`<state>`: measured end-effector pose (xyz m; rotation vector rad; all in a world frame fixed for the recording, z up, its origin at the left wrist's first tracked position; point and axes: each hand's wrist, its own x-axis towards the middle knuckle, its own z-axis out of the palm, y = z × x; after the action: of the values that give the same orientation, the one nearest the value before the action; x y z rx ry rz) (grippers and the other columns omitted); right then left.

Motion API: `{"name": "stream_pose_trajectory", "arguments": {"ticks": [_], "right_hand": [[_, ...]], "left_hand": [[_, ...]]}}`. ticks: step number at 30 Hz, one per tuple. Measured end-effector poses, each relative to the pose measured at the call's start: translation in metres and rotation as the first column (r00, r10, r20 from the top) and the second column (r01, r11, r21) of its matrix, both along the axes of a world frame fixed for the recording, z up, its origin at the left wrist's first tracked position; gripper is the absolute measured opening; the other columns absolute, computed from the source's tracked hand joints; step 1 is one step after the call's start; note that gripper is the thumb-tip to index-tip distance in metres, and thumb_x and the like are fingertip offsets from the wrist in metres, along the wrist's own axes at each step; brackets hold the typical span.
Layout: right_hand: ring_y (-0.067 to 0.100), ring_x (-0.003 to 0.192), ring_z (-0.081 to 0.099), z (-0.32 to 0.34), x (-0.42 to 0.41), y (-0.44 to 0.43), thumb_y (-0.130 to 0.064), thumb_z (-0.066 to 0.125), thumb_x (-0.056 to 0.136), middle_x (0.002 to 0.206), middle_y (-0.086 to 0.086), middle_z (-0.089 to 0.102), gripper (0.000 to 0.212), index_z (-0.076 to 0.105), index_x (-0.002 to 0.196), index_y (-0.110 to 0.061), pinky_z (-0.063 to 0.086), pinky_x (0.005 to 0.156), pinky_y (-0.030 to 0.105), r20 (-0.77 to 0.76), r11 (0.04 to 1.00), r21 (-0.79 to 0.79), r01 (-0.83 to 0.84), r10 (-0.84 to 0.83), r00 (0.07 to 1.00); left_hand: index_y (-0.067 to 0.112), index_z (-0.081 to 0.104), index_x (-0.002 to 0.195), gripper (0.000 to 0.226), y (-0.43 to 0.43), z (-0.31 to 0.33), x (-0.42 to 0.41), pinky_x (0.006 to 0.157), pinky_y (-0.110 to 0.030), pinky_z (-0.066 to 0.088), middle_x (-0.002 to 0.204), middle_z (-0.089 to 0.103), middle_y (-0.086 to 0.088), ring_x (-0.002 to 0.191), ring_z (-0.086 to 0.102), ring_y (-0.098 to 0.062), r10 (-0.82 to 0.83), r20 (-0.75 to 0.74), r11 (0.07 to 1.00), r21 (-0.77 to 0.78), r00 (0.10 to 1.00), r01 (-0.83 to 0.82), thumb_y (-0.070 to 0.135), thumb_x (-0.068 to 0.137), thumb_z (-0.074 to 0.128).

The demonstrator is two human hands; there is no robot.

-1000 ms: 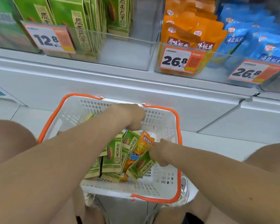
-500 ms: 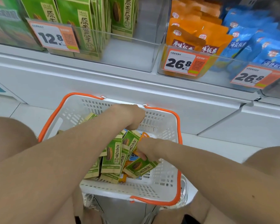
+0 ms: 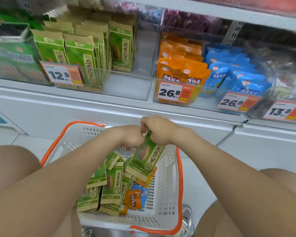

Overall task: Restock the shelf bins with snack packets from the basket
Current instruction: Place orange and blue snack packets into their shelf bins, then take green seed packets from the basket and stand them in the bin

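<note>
A white basket with an orange rim (image 3: 167,182) stands in front of me and holds several green seed packets (image 3: 112,183) plus orange (image 3: 132,199) and blue ones. My right hand (image 3: 158,131) pinches the top of one green packet (image 3: 146,157) and holds it above the basket. My left hand (image 3: 131,135) is curled against the same packet's top edge; its fingers are hidden. On the shelf, a clear bin (image 3: 126,84) holds upright green packets (image 3: 83,60) on its left side.
To the right, clear bins hold orange packets (image 3: 181,72) and blue packets (image 3: 243,77). Price tags read 12.8 (image 3: 61,75), 26.8 (image 3: 175,93) and 13.8 (image 3: 282,111). My bare knees flank the basket on the tiled floor. A higher shelf runs above.
My right hand has lifted a green packet out of the basket and up toward the far rim. My left hand has met it there. The view has tilted up, showing more shelf.
</note>
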<state>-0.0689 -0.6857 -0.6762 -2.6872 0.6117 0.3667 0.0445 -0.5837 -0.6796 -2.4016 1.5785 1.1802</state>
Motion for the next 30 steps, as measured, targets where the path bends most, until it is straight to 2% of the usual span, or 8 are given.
{"name": "stream_pose_trajectory", "arguments": {"ticks": [3, 6, 10, 13, 16, 22, 26, 30], "right_hand": [[0.023, 0.094, 0.056, 0.034, -0.008, -0.005, 0.000, 0.054, 0.081, 0.095, 0.001, 0.062, 0.037, 0.055, 0.109, -0.025, 0.038, 0.065, 0.034, 0.127, 0.996, 0.038, 0.078, -0.082, 0.988], [0.015, 0.081, 0.057, 0.062, -0.017, -0.010, 0.000, 0.055, 0.082, 0.084, -0.001, 0.063, 0.035, 0.059, 0.107, -0.025, 0.042, 0.061, 0.033, 0.322, 0.985, 0.090, 0.146, -0.168, 0.932], [0.009, 0.082, 0.064, 0.079, -0.023, -0.017, -0.020, 0.069, 0.089, 0.085, -0.009, 0.069, 0.015, 0.065, 0.103, -0.025, 0.054, 0.072, 0.031, 0.624, 0.896, 0.096, 0.433, -0.393, 0.676], [0.016, 0.098, 0.067, 0.086, -0.026, -0.023, -0.033, 0.075, 0.088, 0.101, -0.004, 0.072, 0.025, 0.067, 0.110, -0.024, 0.059, 0.085, 0.037, 0.568, 0.801, 0.281, 0.530, -0.583, 0.581], [0.020, 0.095, 0.071, 0.087, -0.026, -0.024, -0.028, 0.073, 0.094, 0.098, 0.001, 0.075, 0.016, 0.071, 0.107, -0.019, 0.061, 0.087, 0.046, 0.483, 0.732, 0.465, 0.498, -0.681, 0.551], [0.016, 0.087, 0.074, 0.089, -0.026, -0.021, -0.027, 0.071, 0.097, 0.087, 0.000, 0.077, 0.009, 0.074, 0.104, -0.023, 0.063, 0.082, 0.047, 0.485, 0.759, 0.449, 0.472, -0.650, 0.585], [0.008, 0.085, 0.075, 0.098, -0.024, -0.009, -0.031, 0.072, 0.097, 0.089, -0.006, 0.079, 0.019, 0.069, 0.114, -0.026, 0.063, 0.081, 0.038, 0.526, 0.788, 0.525, 0.322, -0.598, 0.605], [0.006, 0.077, 0.075, 0.099, -0.010, 0.007, -0.026, 0.075, 0.094, 0.083, -0.009, 0.079, 0.018, 0.071, 0.111, -0.027, 0.063, 0.078, 0.044, 0.626, 0.871, 0.442, 0.214, -0.470, 0.622]], "left_hand": [[0.009, 0.066, 0.075, 0.021, 0.004, 0.021, -0.012, 0.065, -0.029, 0.046, 0.070, 0.065, -0.007, 0.068, 0.060, -0.022, 0.184, -0.330, 0.958, -0.151, 0.926, -0.245, 0.011, 0.086, 0.047], [0.006, 0.069, 0.102, 0.021, 0.009, 0.037, -0.021, 0.068, -0.036, 0.056, 0.079, 0.067, -0.004, 0.070, 0.066, -0.019, 0.266, -0.613, 0.874, -0.171, 0.744, -0.454, 0.015, 0.096, 0.051], [0.012, 0.070, 0.114, 0.026, 0.009, 0.050, -0.030, 0.076, -0.038, 0.061, 0.097, 0.078, -0.005, 0.084, 0.073, -0.016, 0.244, -0.747, 0.761, -0.248, 0.618, -0.600, 0.015, 0.110, 0.044], [0.016, 0.070, 0.113, 0.029, 0.007, 0.054, -0.028, 0.077, -0.040, 0.060, 0.099, 0.078, -0.005, 0.084, 0.072, -0.018, 0.222, -0.776, 0.675, -0.314, 0.590, -0.668, 0.018, 0.113, 0.041], [0.013, 0.070, 0.116, 0.029, 0.006, 0.054, -0.023, 0.085, -0.044, 0.058, 0.100, 0.078, -0.004, 0.086, 0.071, -0.019, 0.245, -0.748, 0.624, -0.365, 0.617, -0.691, 0.018, 0.113, 0.042], [0.014, 0.072, 0.115, 0.031, 0.004, 0.052, -0.020, 0.091, -0.045, 0.058, 0.107, 0.079, -0.007, 0.095, 0.073, -0.020, 0.265, -0.720, 0.597, -0.400, 0.641, -0.696, 0.016, 0.113, 0.042], [0.019, 0.070, 0.114, 0.031, 0.002, 0.065, -0.011, 0.066, -0.021, 0.057, 0.096, 0.080, 0.004, 0.086, 0.075, -0.009, 0.276, -0.753, 0.453, -0.446, 0.597, -0.772, 0.016, 0.114, 0.039], [0.023, 0.066, 0.117, 0.028, -0.001, 0.086, 0.007, 0.073, -0.030, 0.059, 0.101, 0.077, 0.002, 0.092, 0.074, -0.014, 0.274, -0.759, 0.326, -0.505, 0.591, -0.799, 0.017, 0.113, 0.039]]}}
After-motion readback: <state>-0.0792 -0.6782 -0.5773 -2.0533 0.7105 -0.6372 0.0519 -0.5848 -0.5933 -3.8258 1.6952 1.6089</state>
